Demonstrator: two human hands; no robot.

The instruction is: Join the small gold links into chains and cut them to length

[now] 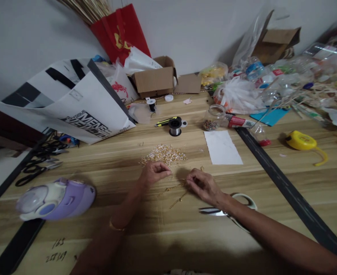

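My left hand (pixel 154 172) is closed in a pinch at the near edge of a pile of small gold and clear beads (pixel 165 153). Whatever lies between its fingertips is too small to name. A short gap to the right, my right hand (pixel 204 185) pinches a thin gold chain (pixel 174 187). Another stretch of gold chain (pixel 179 200) lies on the wood just below, and a small gold piece (pixel 202 168) shows above the knuckles. White-handled scissors (pixel 214 211) rest partly under my right forearm.
A wire spool (pixel 175 126), yellow-black cutter (pixel 166 122), jar of beads (pixel 214 117) and white paper (pixel 223 148) stand or lie beyond. A yellow tape measure (pixel 301 140) is at right. Left are a purple device (pixel 58 199), black scissors (pixel 39 168) and a large paper bag (pixel 79 103).
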